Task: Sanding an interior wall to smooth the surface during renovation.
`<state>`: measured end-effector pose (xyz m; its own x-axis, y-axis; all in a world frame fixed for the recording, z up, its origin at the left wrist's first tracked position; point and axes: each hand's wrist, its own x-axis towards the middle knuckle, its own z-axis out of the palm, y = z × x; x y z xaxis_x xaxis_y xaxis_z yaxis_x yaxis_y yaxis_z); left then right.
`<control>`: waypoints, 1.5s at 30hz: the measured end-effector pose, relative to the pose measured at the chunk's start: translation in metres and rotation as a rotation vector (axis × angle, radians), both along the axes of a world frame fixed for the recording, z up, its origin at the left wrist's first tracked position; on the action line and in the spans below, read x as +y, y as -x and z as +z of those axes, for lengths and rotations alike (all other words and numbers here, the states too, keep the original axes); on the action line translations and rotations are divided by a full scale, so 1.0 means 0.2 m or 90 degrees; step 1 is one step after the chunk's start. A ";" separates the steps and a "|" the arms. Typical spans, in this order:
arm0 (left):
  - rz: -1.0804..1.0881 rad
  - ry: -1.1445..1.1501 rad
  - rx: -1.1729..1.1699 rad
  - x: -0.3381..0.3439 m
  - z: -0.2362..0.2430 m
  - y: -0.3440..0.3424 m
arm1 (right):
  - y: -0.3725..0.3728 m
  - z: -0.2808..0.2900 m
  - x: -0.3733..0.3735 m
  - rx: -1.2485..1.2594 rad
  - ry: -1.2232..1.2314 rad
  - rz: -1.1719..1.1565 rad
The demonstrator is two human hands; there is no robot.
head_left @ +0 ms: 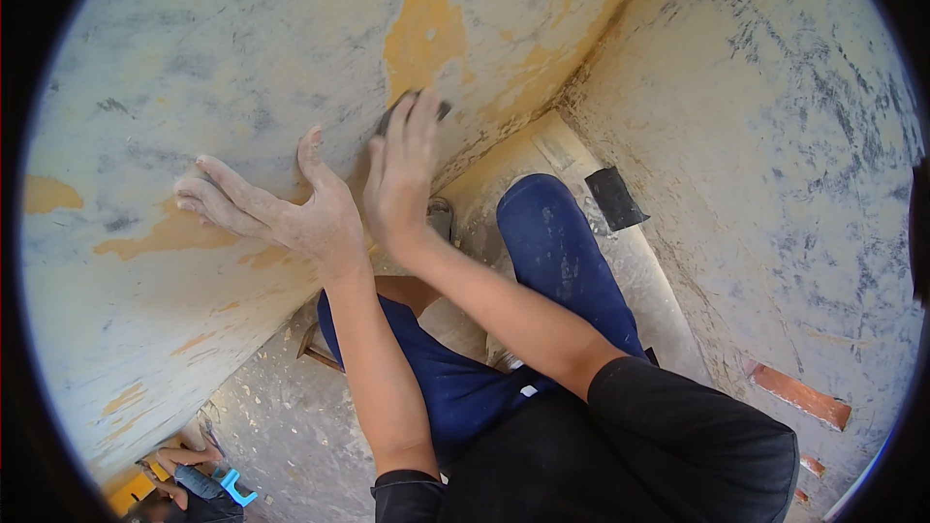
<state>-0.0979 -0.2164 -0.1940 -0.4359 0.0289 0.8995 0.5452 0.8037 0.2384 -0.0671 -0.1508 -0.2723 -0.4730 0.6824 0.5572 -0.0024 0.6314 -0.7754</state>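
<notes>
My left hand [281, 208], coated in pale dust, is spread against the patchy wall [242, 68] on the left, thumb raised and nothing held. To its right, my right hand [402, 169] presses a dark piece of sandpaper [445, 109] to the same wall, just below a yellow bare patch [423, 39]. The fingers are slightly blurred and cover most of the sandpaper. Another black sheet, seemingly sandpaper [615, 199], lies by the foot of the right wall, beside my blue-trousered knee [552, 232].
The two walls meet in a corner [562, 107] ahead. Opposite my right side, the right wall [775, 165] shows exposed orange brick [802, 395]. Dust and flakes litter the grey floor [291, 426]. A person [189, 484] sits at the lower left near a light-blue plastic object [235, 487].
</notes>
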 end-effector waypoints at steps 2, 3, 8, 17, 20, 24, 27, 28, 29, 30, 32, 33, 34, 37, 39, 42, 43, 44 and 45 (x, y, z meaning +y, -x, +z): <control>0.009 0.006 -0.004 -0.03 0.01 0.00 | 0.00 0.02 0.01 -0.022 -0.014 -0.013; 0.018 0.011 -0.011 -0.05 0.00 -0.01 | -0.01 0.05 0.01 -0.046 -0.028 -0.025; 0.003 0.014 0.017 -0.05 0.01 0.00 | 0.05 0.14 0.21 0.013 0.073 -0.124; 0.011 0.009 0.006 -0.05 0.02 -0.01 | 0.06 0.10 0.21 -0.021 0.079 -0.139; 0.010 0.006 0.019 -0.03 0.01 0.00 | 0.04 0.06 0.13 0.021 0.049 -0.057; 0.018 0.003 0.008 -0.03 0.01 -0.01 | -0.01 0.02 0.01 -0.017 0.015 -0.021; 0.016 0.005 0.009 -0.04 0.03 -0.02 | 0.06 0.17 0.25 -0.007 0.077 -0.152; 0.015 0.005 0.009 -0.04 0.02 -0.01 | 0.06 0.17 0.23 -0.008 0.077 -0.153; 0.007 0.006 0.016 -0.04 0.00 -0.01 | 0.05 0.16 0.19 0.003 0.073 -0.115; -0.002 0.003 0.026 -0.03 0.00 0.00 | 0.04 0.14 0.15 0.017 0.066 -0.080; 0.007 0.000 0.021 -0.01 0.00 0.00 | -0.01 0.02 0.01 -0.002 0.037 -0.024; 0.022 0.003 0.013 -0.02 0.00 0.00 | -0.03 0.02 -0.04 -0.023 0.012 0.038; 0.021 0.003 0.013 -0.01 0.00 0.00 | -0.02 0.00 -0.02 -0.035 -0.020 -0.003; 0.020 0.004 0.012 -0.06 0.01 -0.01 | 0.06 0.13 0.21 -0.050 0.076 -0.134; 0.021 0.014 0.016 -0.04 0.01 -0.01 | 0.05 0.20 0.29 -0.022 0.121 -0.150; 0.007 0.005 0.035 -0.02 0.00 0.01 | 0.03 0.08 0.12 0.016 0.050 -0.046; 0.004 0.004 0.036 -0.02 0.00 0.01 | 0.01 0.05 0.08 0.017 0.049 -0.049; 0.007 0.005 0.029 -0.03 0.00 0.00 | -0.01 0.05 0.04 -0.006 0.027 -0.045; 0.009 0.005 0.021 -0.03 0.01 0.00 | -0.02 0.05 0.03 -0.029 0.005 -0.042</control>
<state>-0.0978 -0.2232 -0.1930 -0.4062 0.0297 0.9133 0.5413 0.8131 0.2144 -0.0634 -0.1454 -0.2614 -0.4521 0.7175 0.5299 0.0749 0.6225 -0.7790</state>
